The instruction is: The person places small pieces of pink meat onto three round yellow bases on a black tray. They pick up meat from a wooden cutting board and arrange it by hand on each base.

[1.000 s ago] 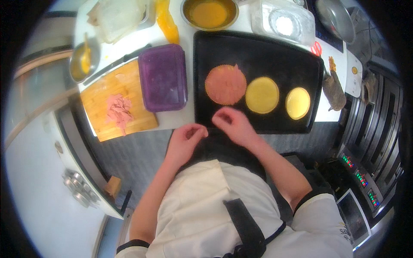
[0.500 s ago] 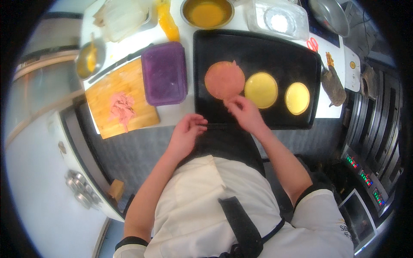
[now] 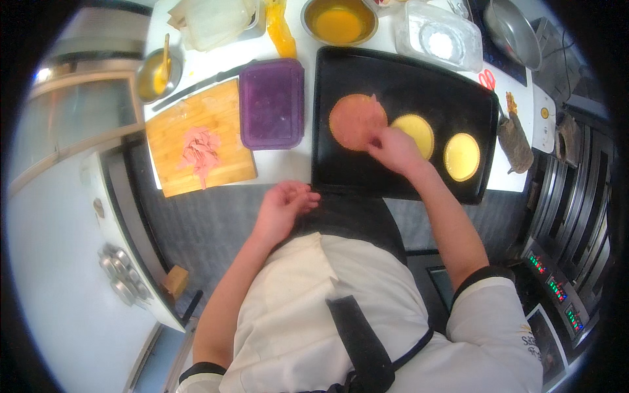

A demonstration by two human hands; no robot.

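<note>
On the black baking tray (image 3: 406, 82) lie several round dough discs with crimped edges. The leftmost disc carries a layer of thin ham slices (image 3: 354, 121), with one pointed bit sticking up at its top edge. My right hand (image 3: 398, 149) pinches at the lower right edge of that ham layer and covers part of the bare yellow disc (image 3: 419, 131) beside it. Farther right lies another bare yellow disc (image 3: 462, 157). Just off the tray's near left corner, my left hand (image 3: 286, 206) hovers with loosely bent fingers and nothing visible in it.
A wooden cutting board (image 3: 226, 154) at left holds a pile of ham pieces (image 3: 199, 149). Beside it sits a purple lidded container (image 3: 272, 105). Metal bowls with yellow contents (image 3: 337, 26) (image 3: 159, 75), a clear plastic box (image 3: 409, 46) and red-handled scissors (image 3: 487, 80) surround the tray.
The view has shifted, so the table sits farther right. My right hand has moved up along the ham-covered disc's edge to its right side. My left hand stays near the tray's corner.
</note>
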